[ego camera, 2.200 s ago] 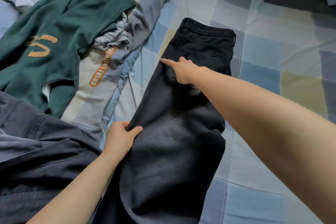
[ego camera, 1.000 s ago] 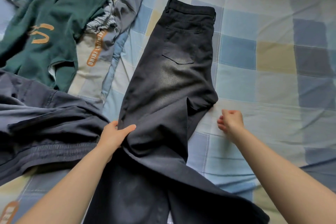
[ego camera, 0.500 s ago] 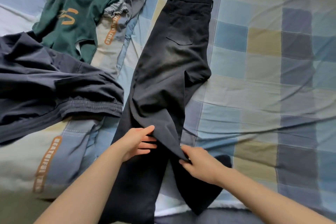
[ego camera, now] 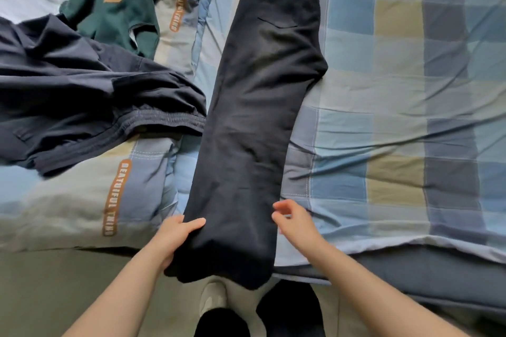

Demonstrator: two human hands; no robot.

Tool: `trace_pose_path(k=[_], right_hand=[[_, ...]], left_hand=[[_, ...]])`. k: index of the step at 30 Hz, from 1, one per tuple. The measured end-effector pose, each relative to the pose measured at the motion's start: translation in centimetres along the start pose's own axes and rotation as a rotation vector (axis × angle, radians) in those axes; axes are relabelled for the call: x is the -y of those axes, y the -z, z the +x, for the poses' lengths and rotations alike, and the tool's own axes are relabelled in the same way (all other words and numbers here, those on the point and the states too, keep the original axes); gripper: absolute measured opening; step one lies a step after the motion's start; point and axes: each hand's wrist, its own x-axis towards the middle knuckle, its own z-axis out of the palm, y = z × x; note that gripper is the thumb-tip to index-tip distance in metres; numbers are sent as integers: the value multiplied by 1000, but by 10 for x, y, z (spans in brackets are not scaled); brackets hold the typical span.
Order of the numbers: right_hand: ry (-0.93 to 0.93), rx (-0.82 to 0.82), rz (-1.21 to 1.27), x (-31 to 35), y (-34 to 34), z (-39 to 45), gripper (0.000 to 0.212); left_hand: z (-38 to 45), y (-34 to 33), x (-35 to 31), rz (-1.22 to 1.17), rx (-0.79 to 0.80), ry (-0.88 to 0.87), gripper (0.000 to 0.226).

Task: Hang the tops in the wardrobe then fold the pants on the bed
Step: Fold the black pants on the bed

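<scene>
Both legs now stacked, black pants (ego camera: 257, 117) straightened

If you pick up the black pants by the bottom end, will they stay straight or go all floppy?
Probably floppy: the black pants lie soft and creased on the bed, hems drooping over its edge. The left hand grips one side, so the free side would likely sag.

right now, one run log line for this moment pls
step: fold pants | black denim pants: legs stacked, flat on checked bed sheet | left hand: grips hem edge | right hand: beside hem, holding nothing
</scene>
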Motion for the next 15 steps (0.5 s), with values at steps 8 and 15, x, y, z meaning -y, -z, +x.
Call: trace_pose_path(k=[8,15], right_hand=[[-236,-37,260,-60,-59,33,35],[-99,-206,-1,-93,-93,-12,26]], left_hand=[[5,39,60,294,43,-122,12],[-8,52,71,491,-102,-249,15]])
